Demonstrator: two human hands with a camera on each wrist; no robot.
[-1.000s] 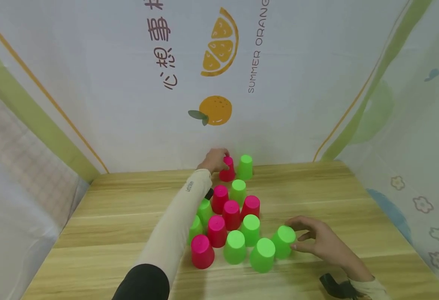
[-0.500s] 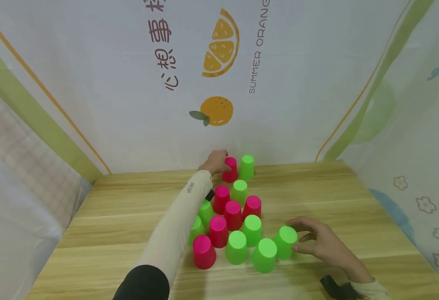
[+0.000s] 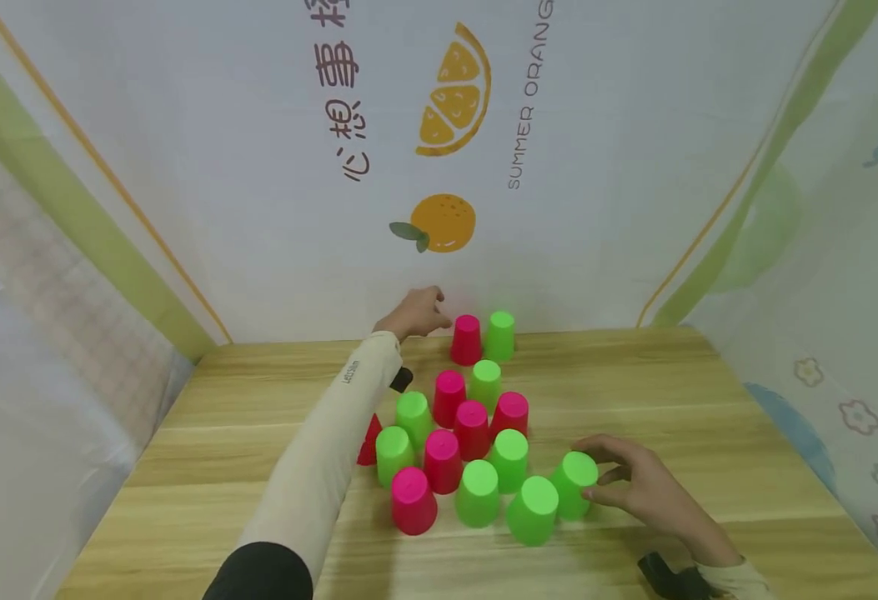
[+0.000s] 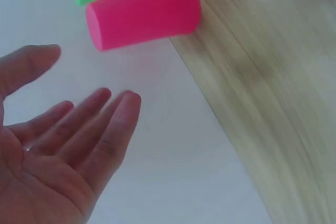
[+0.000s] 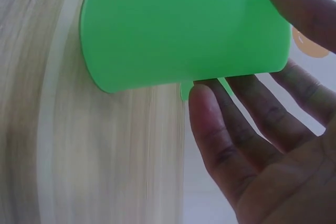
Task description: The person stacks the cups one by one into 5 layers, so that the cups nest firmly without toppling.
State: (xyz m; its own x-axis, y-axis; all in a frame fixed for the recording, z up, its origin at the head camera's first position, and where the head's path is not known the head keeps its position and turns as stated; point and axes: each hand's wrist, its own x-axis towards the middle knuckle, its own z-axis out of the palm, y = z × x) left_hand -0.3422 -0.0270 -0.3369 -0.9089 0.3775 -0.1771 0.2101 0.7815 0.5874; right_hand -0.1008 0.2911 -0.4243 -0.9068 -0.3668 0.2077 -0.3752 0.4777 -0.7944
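Eight green cups [image 3: 478, 493] and six pink cups [image 3: 443, 461] stand upside down on the wooden table [image 3: 649, 383], so their insides are hidden. The right hand [image 3: 641, 487] curls its thumb and fingers round the rightmost green cup [image 3: 577, 485]. The left hand [image 3: 413, 313] has loose, stretched-out fingers just beside the back pink cup [image 3: 466, 340], a little apart. The left sleeve [image 3: 311, 450] has tiny writing and partly hides a red thing [image 3: 368, 443]. Behind, a white cloth [image 3: 581, 233] shows an orange [image 3: 449, 222], "SUMMER ORANG" and "心想事", both running off the top.
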